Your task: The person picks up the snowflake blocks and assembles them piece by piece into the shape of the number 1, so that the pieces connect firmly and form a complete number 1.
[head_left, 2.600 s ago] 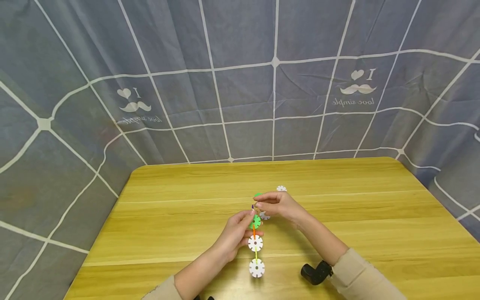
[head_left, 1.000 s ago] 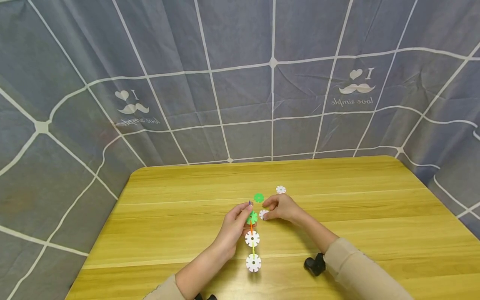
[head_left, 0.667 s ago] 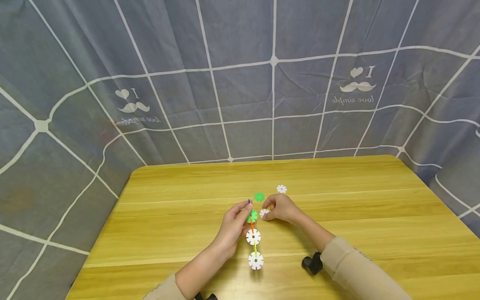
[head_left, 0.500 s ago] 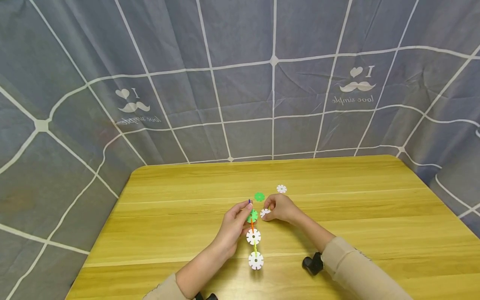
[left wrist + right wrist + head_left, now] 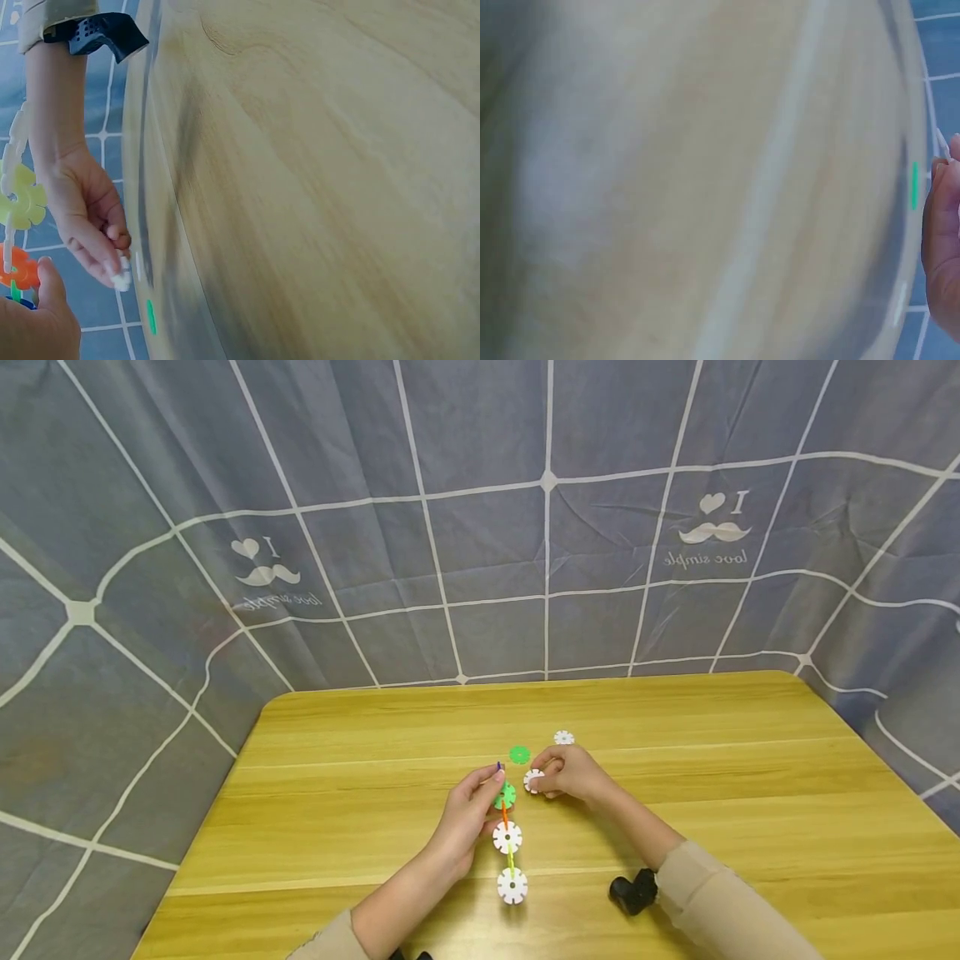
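My left hand [image 5: 467, 817] holds a chain of interlocked notched plastic discs. Nearest the fingers are a blue disc [image 5: 500, 767], seen edge-on, and a green disc [image 5: 506, 795]; an orange disc [image 5: 21, 268], a white disc [image 5: 507, 837], a yellow disc [image 5: 24, 199] and another white disc [image 5: 512, 886] follow toward the body. Just right of the chain, my right hand [image 5: 573, 774] pinches a loose white disc [image 5: 532, 781] between thumb and fingers. That disc and the chain are apart. In the right wrist view only part of the right hand [image 5: 943, 232] shows, at the edge.
Beyond the hands, a loose green disc [image 5: 520, 754] and a loose white disc [image 5: 564, 738] lie flat on the wooden table [image 5: 337, 735]. A black wrist mount [image 5: 633, 892] sits by the right sleeve. Grey curtain [image 5: 487, 560] hangs behind the table.
My right hand moved off from beside the left fingers, reached down to the nearer white disc, took hold of it and raised it slightly. The left hand keeps the chain almost in place.
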Motion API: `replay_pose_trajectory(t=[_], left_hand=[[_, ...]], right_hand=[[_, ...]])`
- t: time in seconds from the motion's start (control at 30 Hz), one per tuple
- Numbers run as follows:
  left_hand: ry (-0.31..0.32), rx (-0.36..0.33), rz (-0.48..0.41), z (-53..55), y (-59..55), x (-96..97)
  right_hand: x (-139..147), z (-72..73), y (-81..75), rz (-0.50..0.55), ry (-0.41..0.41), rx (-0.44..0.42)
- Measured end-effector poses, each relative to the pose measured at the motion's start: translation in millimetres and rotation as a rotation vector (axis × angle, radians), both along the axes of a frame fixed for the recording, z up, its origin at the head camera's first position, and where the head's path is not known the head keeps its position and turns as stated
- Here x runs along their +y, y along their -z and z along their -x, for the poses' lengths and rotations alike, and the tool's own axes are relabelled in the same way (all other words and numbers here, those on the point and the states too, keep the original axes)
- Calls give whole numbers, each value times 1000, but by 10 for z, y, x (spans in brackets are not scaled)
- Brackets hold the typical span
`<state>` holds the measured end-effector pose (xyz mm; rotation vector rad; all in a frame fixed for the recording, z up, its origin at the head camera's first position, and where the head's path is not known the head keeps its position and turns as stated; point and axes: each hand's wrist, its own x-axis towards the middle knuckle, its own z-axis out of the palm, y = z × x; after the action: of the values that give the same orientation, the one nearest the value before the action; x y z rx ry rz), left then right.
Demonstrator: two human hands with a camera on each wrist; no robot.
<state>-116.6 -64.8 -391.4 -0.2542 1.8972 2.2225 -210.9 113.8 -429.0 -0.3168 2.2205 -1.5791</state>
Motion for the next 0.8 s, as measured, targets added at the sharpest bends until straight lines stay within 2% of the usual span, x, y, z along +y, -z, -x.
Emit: replay_pose_trajectory(t=[0.27,0.5,0.8], left_hand=[[16,-11,20,8,7,4],[20,-18,14,14,28,17],[61,-21,3,16,21,38]], right_hand=[[21,27,-174,84,-45,-23],[11,26,-277,100,-54,-26],[-31,43,-438,132,-79,-2]])
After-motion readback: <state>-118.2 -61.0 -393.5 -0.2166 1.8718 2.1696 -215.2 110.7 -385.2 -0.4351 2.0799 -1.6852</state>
